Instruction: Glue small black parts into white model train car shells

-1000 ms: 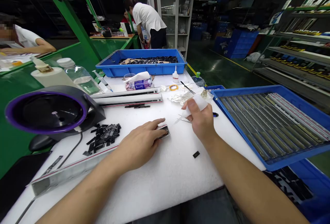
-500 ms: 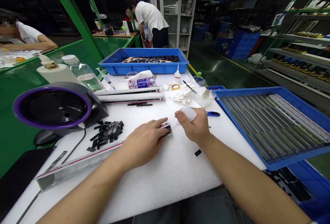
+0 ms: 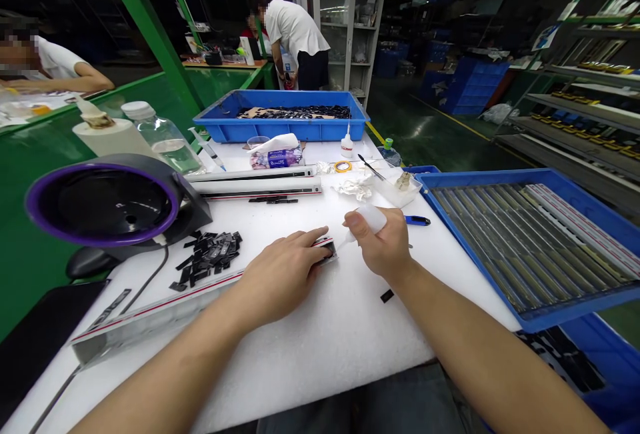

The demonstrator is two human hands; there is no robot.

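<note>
While the left hand [image 3: 277, 281] rests on a rail [image 3: 150, 323], finger closure unclear, right hand [image 3: 386, 245] with fingers clamped around a white bottle [image 3: 373, 218], nozzle [image 3: 345, 241] near rail end.

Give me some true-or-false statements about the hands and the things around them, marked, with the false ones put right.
1. The right hand holds a white bottle. True.
2. The left hand is lifted clear of everything. False: the left hand rests on the long rail, near its far end.
3. The blue tray on the right holds rows of long strips. True.
4. The pile of black pieces sits in a cup. False: the pile of black pieces lies on the white table.
5. A yellow tape roll lies on the table. True.
</note>
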